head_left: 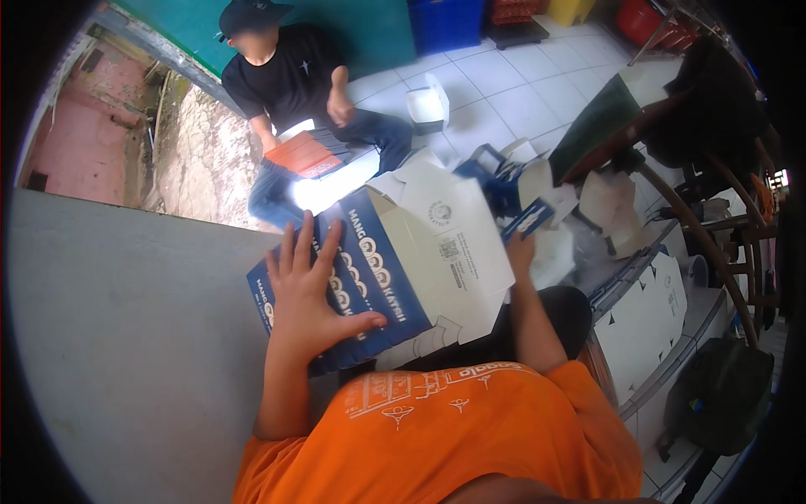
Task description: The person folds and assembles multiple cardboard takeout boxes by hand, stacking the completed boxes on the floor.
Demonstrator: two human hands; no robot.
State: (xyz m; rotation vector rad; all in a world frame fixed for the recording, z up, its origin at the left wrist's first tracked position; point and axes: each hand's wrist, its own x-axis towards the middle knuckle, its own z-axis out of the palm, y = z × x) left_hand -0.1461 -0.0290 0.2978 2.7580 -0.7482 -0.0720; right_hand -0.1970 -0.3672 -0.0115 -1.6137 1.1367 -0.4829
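Observation:
A stack of blue and white cardboard food boxes (395,277), nested one against another, leans across my lap with its white inner flaps toward the right. My left hand (306,294) lies on the blue printed sides of the stack, fingers spread and thumb stretched out. Just right of the stack, my right hand (521,254) is closed on a blue cardboard flap (529,218) with white print. Its fingertips are partly hidden. Whether this flap belongs to a separate box I cannot tell. Behind it lie more blue and white boxes (504,176), partly unfolded.
Opposite me a person (290,84) in a black shirt sits with brown-orange cardboard (304,154) on the lap. An open white box (428,105) stands on the tiled floor. A grey wall (143,319) is at left; wooden chairs (714,235) and a dark bag (722,395) are at right.

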